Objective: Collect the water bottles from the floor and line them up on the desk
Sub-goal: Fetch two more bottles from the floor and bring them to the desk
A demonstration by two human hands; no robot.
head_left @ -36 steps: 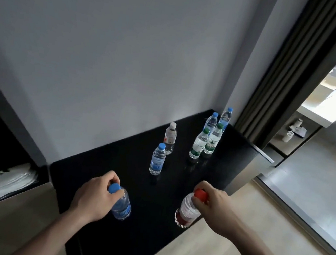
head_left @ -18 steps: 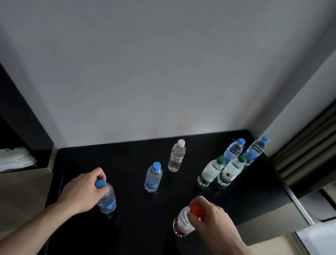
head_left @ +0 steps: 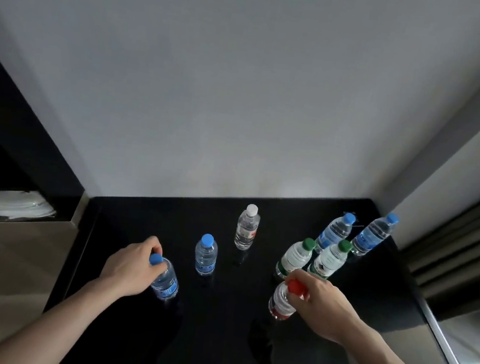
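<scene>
Left hand (head_left: 130, 268) still grips blue-capped bottle (head_left: 165, 281), now shifted farther left.

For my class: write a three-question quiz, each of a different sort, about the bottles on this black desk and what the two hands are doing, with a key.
1. How many bottles stand on the desk, counting the two held?
2. True or false: the left hand grips a bottle with a green cap.
3. The right hand holds the bottle by its: A) base, B) red cap, C) label.

Key
1. Eight: the blue-capped bottle in hand, the red-capped bottle, a lone blue-capped bottle, a white-capped bottle, two green-capped bottles, two blue-capped bottles at the back.
2. False: its cap is blue.
3. B.
</scene>
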